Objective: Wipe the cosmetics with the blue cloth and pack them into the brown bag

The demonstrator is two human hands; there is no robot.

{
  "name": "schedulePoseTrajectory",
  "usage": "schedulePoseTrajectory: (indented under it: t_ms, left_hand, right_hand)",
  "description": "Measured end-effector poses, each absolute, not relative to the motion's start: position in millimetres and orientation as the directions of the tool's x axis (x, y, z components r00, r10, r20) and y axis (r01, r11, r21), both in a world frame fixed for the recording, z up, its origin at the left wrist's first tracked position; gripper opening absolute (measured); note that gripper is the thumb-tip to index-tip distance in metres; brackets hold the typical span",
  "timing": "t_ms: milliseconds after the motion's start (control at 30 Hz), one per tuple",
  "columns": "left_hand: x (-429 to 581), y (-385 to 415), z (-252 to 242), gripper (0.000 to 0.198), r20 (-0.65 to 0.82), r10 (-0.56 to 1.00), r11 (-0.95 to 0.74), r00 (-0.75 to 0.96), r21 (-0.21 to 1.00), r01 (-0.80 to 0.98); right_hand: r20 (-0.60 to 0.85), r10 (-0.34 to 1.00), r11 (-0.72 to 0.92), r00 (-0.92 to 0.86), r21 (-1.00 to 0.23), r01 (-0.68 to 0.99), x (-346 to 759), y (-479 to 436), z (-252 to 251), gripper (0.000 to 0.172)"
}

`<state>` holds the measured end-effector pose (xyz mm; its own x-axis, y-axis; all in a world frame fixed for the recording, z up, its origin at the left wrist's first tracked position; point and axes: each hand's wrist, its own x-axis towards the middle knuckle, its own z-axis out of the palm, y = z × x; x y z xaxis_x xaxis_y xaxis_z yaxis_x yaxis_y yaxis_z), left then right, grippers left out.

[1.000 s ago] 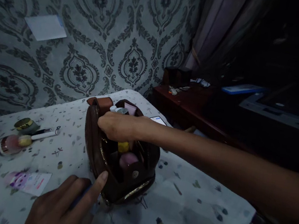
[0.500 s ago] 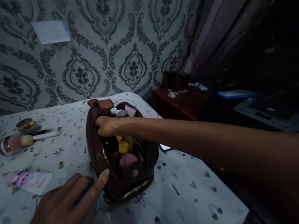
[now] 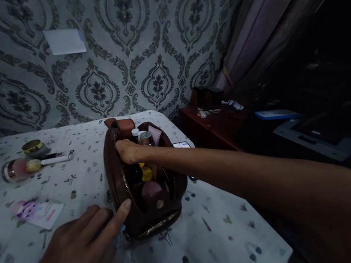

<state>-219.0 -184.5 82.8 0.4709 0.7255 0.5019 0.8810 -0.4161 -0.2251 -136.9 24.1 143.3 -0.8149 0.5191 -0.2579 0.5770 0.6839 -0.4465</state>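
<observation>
A dark brown leather bag (image 3: 142,221) stands unzipped on the patterned cloth, packed with cosmetics. My right hand (image 3: 127,151) reaches into its far left side, and the fingers are hidden inside. Around that hand are a silver-capped bottle (image 3: 146,138), a pink tube (image 3: 155,134), a yellow item (image 3: 146,174) and a rounded pink item (image 3: 151,190). My left hand (image 3: 84,240) is at the bag's near left corner, index finger stretched against the leather and the other fingers curled. Something light blue (image 3: 120,235) peeks out beside it, mostly hidden.
Left of the bag lie a gold-lidded jar (image 3: 35,148), a pink bottle (image 3: 16,170), a white-handled brush (image 3: 55,159) and a purple-and-white packet (image 3: 39,212). A phone (image 3: 182,144) shows behind my right forearm. A dark red table (image 3: 210,126) stands beyond.
The view has shifted slightly, and more of the phone shows behind my forearm. My right hand stays in the bag and my left hand stays against its side.
</observation>
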Motion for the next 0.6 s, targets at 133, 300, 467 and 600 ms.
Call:
schedulePoseTrajectory:
  t_ms: [133,300,467,600]
  left_hand:
    - [-218.7,-184.6,83.0,0.066,0.506,0.727,-0.417,0.464,-0.212,0.884]
    - [-218.5,-184.4,82.8,0.068,0.501,0.729,-0.416,0.467,-0.219,0.883]
    - [-218.7,-184.7,82.6,0.071,0.501,0.728,-0.412,0.468,-0.224,0.883]
    - [-218.0,-184.0,82.1,0.072,0.490,0.731,-0.420,0.475,-0.224,0.879]
  right_hand:
    - [-0.306,0.501,0.732,-0.810,-0.349,0.585,-132.1,18.5,156.7,0.027]
    - [-0.329,0.485,0.785,-0.810,-0.244,0.569,-120.2,11.2,177.0,0.034]
    - [-0.312,0.421,0.863,-0.852,-0.151,0.482,-112.0,13.4,178.4,0.031]
    - [-0.277,0.455,0.846,-0.846,-0.161,0.508,-112.0,13.1,168.8,0.033]
